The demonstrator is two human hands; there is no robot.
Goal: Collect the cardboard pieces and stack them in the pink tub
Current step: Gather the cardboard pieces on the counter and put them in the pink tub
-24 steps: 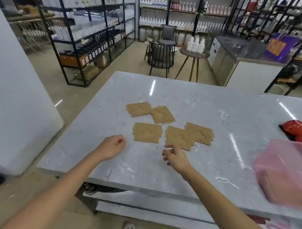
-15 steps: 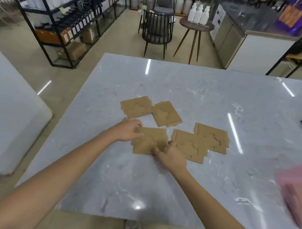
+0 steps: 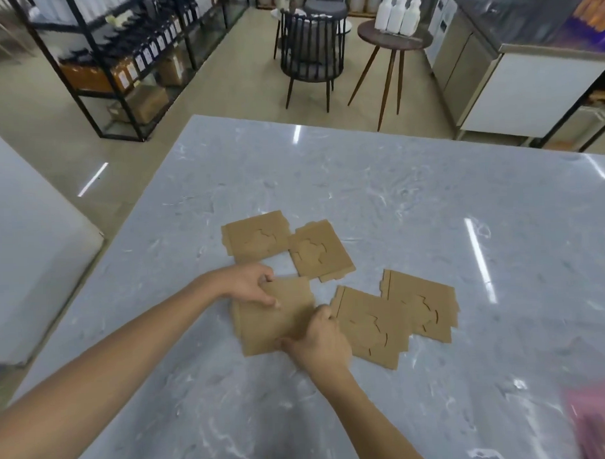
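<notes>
Head view: half a second back I had both hands only resting on the nearest cardboard piece (image 3: 275, 316); now its far edge looks tilted up off the desk (image 3: 430, 197), so I judge the first pick is under way. My left hand (image 3: 250, 286) has its grip clamped on the piece's upper left corner, thumb on top and fingers curled over the edge. My right hand (image 3: 320, 342) pinches the lower right edge, grip together on the same sheet.

Four more flat cardboard pieces lie on the desk untouched. Two sit beyond my hands, a left one (image 3: 255, 236) and a right one (image 3: 319, 251), touching or overlapping at their near sides. Two more lie to the right, a nearer one (image 3: 369, 325) just beside my right hand and a farther one (image 3: 422, 306) overlapping it.

The pink tub (image 3: 599, 421) is a blurred sliver at the lower right corner, well apart from the pieces. Nothing has gone in yet that I can see, so the task is barely begun, and this sheet must travel right across the desk.
</notes>
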